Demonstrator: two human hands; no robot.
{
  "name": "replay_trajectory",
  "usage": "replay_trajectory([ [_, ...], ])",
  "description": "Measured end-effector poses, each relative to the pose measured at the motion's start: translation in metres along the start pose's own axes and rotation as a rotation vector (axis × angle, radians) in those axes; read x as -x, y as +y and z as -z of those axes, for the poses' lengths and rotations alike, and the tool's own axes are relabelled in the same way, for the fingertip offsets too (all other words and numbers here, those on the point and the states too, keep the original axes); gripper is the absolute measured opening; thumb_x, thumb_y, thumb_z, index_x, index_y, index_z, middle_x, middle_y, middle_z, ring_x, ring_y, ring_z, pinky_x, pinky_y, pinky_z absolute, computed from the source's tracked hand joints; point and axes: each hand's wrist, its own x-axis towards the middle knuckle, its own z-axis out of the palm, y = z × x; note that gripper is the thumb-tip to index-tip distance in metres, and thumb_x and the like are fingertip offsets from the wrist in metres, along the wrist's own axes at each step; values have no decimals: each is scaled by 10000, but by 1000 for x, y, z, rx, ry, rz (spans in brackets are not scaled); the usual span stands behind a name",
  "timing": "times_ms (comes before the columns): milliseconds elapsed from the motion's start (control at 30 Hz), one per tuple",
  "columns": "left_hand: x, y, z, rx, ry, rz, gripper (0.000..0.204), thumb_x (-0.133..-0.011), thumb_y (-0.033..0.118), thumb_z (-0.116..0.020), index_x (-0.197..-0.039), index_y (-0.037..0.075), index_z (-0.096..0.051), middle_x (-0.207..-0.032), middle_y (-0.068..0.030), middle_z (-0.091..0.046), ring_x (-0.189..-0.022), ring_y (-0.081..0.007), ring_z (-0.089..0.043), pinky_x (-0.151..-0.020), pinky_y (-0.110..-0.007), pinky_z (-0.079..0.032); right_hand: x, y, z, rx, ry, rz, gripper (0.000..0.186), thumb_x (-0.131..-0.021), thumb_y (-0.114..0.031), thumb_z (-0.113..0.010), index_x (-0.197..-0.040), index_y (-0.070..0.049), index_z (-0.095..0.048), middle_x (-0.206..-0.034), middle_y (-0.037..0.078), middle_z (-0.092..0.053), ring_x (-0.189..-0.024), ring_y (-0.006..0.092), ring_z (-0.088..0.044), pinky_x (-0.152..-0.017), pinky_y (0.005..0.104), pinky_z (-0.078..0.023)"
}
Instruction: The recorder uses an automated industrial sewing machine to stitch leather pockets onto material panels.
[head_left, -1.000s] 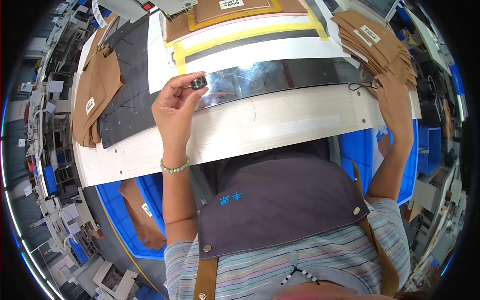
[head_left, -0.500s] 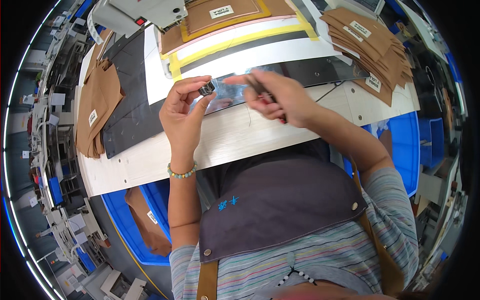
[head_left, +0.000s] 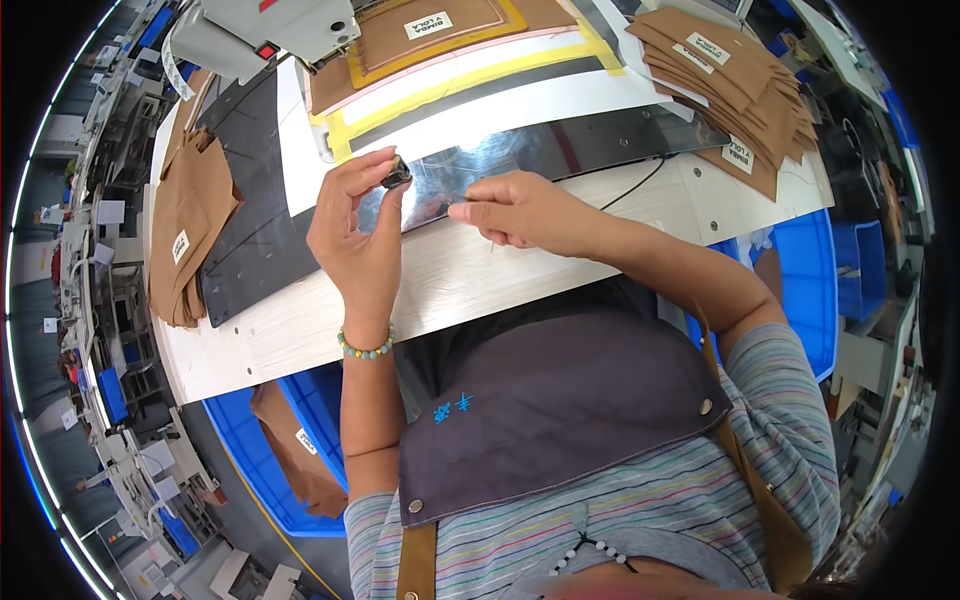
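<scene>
A small dark metal piece (head_left: 398, 174) is up in the air above a glossy dark strip (head_left: 610, 138), near its left end. The left hand (head_left: 352, 232) has it pinched between thumb and fingertips, the fingers drawn close around it and the palm partly turned to view. Just beside it, to the right, the right hand (head_left: 528, 214) points toward the piece but stays apart from it; its fingers are curled in with the thumb against the forefinger, and whether anything thin lies between them cannot be told. A thin black cord (head_left: 632, 184) runs from behind the right wrist to the strip's edge. The strip lies along the pale bench (head_left: 290, 350), below a white sheet (head_left: 545, 98) edged with yellow tape (head_left: 440, 103). A pale machine head (head_left: 262, 35) stands over the bench at upper left. Brown pieces lie piled at the left (head_left: 190, 225), and a fanned brown stack (head_left: 705, 75) lies at the right. Below the bench edge are a left blue bin (head_left: 238, 440), with brown material inside, and a right blue bin (head_left: 808, 290).
</scene>
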Motion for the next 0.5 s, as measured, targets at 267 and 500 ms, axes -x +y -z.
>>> replay_trajectory([
  [267, 7, 9, 53, 1166, 319, 131, 281, -838, -164, -749, -1019, 51, -748, -1190, -91, -771, -1030, -195, -747, -863, -285, -614, 58, -25, 50, 500, -522, 212, 427, -1087, -334, -626, -810, -14, -576, -665, 96, -513, -618, 222, -481, -628, 391, -427],
  [500, 153, -54, 170, 1799, -582, -76, 68, -817, -10, -790, -790, 36, -747, -788, -118, -750, -716, -204, -720, -559, -309, -548, 122, -6, 119, 914, 206, 84, 381, -1086, -363, -623, -1112, -9, -762, -916, 150, -738, -874, 308, -706, -767, 401, -516],
])
